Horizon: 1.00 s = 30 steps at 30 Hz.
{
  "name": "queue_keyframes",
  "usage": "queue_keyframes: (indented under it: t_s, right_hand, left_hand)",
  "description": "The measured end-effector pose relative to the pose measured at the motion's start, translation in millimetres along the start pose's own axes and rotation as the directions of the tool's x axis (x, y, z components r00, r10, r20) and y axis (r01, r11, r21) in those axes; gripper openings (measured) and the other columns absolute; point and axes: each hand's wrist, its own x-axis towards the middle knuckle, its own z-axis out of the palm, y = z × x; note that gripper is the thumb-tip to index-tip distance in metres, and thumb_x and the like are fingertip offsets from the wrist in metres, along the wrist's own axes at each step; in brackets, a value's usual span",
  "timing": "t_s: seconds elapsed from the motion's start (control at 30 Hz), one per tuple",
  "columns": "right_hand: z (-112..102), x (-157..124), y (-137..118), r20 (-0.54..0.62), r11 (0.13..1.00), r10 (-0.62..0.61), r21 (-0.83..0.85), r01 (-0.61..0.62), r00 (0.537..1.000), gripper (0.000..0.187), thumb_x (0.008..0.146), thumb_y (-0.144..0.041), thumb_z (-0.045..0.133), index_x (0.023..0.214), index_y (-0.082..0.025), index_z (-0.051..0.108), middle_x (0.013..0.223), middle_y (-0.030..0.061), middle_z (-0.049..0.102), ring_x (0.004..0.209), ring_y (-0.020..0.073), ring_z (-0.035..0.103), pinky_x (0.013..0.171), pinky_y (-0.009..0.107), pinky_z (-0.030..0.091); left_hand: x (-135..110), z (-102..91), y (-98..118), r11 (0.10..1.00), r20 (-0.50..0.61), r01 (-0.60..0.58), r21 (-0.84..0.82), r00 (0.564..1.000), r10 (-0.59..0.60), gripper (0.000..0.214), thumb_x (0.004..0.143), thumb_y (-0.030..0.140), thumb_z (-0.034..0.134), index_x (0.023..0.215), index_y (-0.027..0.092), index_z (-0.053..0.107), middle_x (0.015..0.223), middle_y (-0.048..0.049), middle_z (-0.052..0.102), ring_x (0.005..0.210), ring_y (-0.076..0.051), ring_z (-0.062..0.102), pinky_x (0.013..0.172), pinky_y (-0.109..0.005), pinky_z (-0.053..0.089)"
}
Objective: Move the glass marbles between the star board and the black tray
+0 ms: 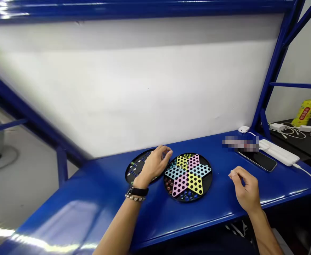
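Observation:
A round black Chinese checkers board (187, 182) lies on the blue surface, its star coloured yellow, pink and light blue. Glass marbles (188, 194) fill several pockets around its rim, and a few sit on the star. My left hand (155, 163), with a dark band and a beaded bracelet at the wrist, is above the gap between this board and a second round black board (135, 170), partly covering the latter. Its fingers curl inward, hiding whatever is within. To the board's right, my right hand (246, 187) is closed, thumb against the bent fingers; its contents are hidden.
Behind the boards rises a white panel (145, 88) in a blue metal frame (271, 74). At right lie a dark phone (259, 160), a white power bank (279, 152) with a cable and a blurred-out item. A yellow bottle (306, 110) stands on the far black table.

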Motion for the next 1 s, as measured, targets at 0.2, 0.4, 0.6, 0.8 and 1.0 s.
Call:
queue_keyframes:
  t_s: [0.2, 0.4, 0.6, 0.8, 1.0]
  right_hand:
    - [2.3, -4.4, 0.0, 0.013, 0.999, 0.013, -0.038, -0.012, 1.0, 0.033, 0.094, -0.036, 0.05, 0.065, -0.02, 0.052, 0.061, -0.0016, 0.044, 0.056, 0.0125, 0.04, 0.056, 0.026, 0.037]
    - [2.0, -4.1, -1.4, 0.092, 0.999, 0.01, -0.039, -0.006, 0.996, 0.038, 0.093, -0.039, 0.052, 0.061, -0.021, 0.042, 0.059, -0.0022, 0.039, 0.055, 0.0125, 0.037, 0.053, 0.026, 0.036]
    - [1.8, -4.8, 1.9, 0.081, 0.998, 0.015, -0.061, -0.01, 0.997, 0.04, 0.092, -0.043, 0.053, 0.06, -0.022, 0.044, 0.059, -0.002, 0.04, 0.054, 0.0133, 0.038, 0.052, 0.027, 0.036]
    - [7.3, 7.3, -9.7, 0.082, 1.0, -0.003, -0.008, 0.004, 0.997, 0.04, 0.092, -0.044, 0.054, 0.06, -0.021, 0.048, 0.058, -0.0016, 0.045, 0.053, 0.0133, 0.041, 0.052, 0.027, 0.039]
    - [18.2, 35.6, -37.4, 0.157, 0.995, -0.096, 0.051, 0.089, 0.983, 0.038, 0.092, -0.042, 0.053, 0.062, -0.021, 0.049, 0.059, -0.0017, 0.044, 0.056, 0.0131, 0.04, 0.054, 0.027, 0.038]
  left_hand:
    - [-44.3, -42.6, -80.2, 0.959, -0.058, 0.265, 0.104, 0.964, -0.26, 0.044, 0.092, 0.057, 0.036, 0.096, 0.023, 0.064, 0.094, -0.0028, 0.067, 0.077, -0.019, 0.061, 0.069, -0.029, 0.046]
    - [-73.5, -31.4, -120.5, 0.918, -0.06, 0.377, 0.124, 0.926, -0.373, 0.044, 0.09, 0.056, 0.034, 0.094, 0.023, 0.063, 0.095, -0.0041, 0.067, 0.08, -0.02, 0.061, 0.072, -0.03, 0.047]
    - [-70.7, -30.0, -111.1, 0.919, -0.038, 0.386, 0.078, 0.922, -0.384, 0.046, 0.091, 0.054, 0.033, 0.101, 0.021, 0.064, 0.097, -0.0045, 0.068, 0.08, -0.019, 0.06, 0.074, -0.03, 0.045]
    - [-76.2, -42.1, -102.1, 0.948, 0.276, 0.316, -0.035, 0.915, -0.294, 0.044, 0.077, 0.062, 0.056, 0.079, 0.02, 0.07, 0.067, 0.0004, 0.063, 0.063, -0.016, 0.054, 0.057, -0.026, 0.037]
    - [-74.2, -45.0, -96.6, 0.943, 0.383, 0.324, -0.078, 0.883, -0.272, 0.043, 0.076, 0.06, 0.057, 0.077, 0.02, 0.072, 0.067, -0.0007, 0.066, 0.065, -0.017, 0.057, 0.057, -0.026, 0.038]
